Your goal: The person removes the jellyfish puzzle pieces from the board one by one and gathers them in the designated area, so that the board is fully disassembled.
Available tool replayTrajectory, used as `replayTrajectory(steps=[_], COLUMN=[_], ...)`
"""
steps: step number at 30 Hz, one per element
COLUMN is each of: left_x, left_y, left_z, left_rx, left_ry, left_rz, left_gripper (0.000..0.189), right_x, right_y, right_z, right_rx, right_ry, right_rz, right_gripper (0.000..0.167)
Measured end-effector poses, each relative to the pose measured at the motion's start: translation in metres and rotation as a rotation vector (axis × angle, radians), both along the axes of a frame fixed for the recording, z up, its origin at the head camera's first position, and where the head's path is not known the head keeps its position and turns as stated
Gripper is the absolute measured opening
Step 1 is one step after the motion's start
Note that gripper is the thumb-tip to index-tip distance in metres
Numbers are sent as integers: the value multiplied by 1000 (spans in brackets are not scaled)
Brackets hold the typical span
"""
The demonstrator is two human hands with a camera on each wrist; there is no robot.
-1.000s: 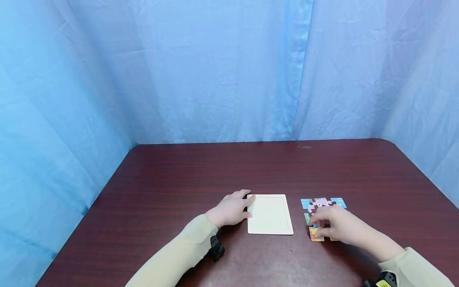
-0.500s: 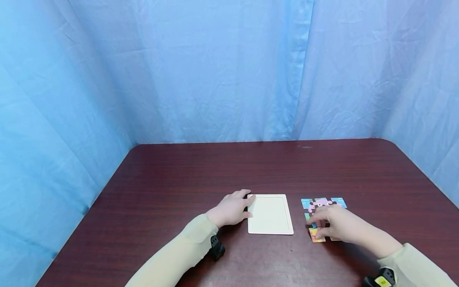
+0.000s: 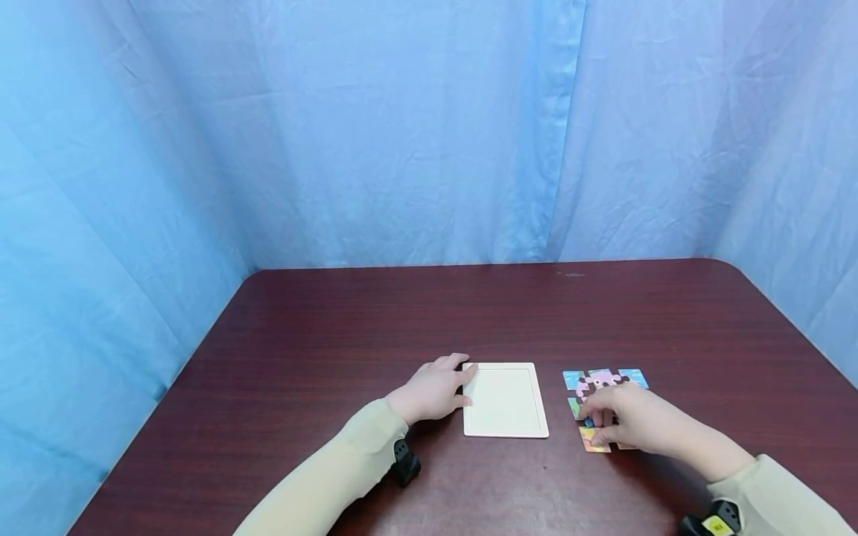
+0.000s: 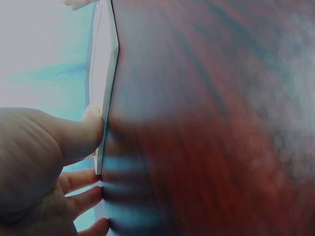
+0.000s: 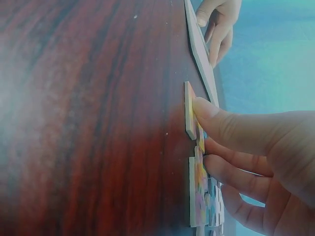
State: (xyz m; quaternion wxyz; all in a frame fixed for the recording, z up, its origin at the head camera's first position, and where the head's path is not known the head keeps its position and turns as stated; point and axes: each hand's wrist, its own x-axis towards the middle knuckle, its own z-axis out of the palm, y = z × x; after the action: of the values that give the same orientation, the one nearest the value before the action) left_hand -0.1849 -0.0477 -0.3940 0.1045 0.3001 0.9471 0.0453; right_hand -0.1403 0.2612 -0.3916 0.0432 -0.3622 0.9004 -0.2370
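A cream square puzzle tray [image 3: 506, 403] lies bare on the table in the head view. My left hand [image 3: 434, 388] rests at its left side, thumb against the edge and a finger over the far left corner. To the tray's right is a group of jigsaw pieces [image 3: 603, 378] showing a pink animal on blue. Over the near part of that group is my right hand [image 3: 633, 418], which hides several pieces. Its thumb presses on a yellow corner piece [image 5: 189, 113], while its slightly bent fingers touch the pieces behind.
The dark red-brown table [image 3: 375, 313] stretches behind and in front of the hands. Blue curtains [image 3: 402, 134] hang along its back and sides. A black wrist camera [image 3: 405, 463] sits below the left sleeve, another [image 3: 722, 518] by the right sleeve.
The yellow corner piece has shifted slightly right and toward me under the right thumb, with small finger motions. The left hand and the tray stay practically where they were.
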Motion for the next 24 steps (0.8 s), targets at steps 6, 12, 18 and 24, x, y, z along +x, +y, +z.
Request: replayTrajectory(steps=[6, 12, 18, 24], left_x=[0, 0, -1, -1], left_y=[1, 1, -1, 0], left_z=[0, 1, 0, -1], left_rx=[-2, 9, 42, 80], left_ry=[-17, -18, 5, -7], left_rz=[10, 9, 5, 10], left_gripper=[58, 58, 58, 58], right_x=[0, 1, 4, 10], right_y=[1, 1, -16, -45], right_z=[-1, 1, 0, -1], right_rx=[-9, -14, -31, 27], right_ry=[39, 70, 225, 172], right_rz=[9, -25, -11, 17], right_gripper=[22, 21, 18, 18])
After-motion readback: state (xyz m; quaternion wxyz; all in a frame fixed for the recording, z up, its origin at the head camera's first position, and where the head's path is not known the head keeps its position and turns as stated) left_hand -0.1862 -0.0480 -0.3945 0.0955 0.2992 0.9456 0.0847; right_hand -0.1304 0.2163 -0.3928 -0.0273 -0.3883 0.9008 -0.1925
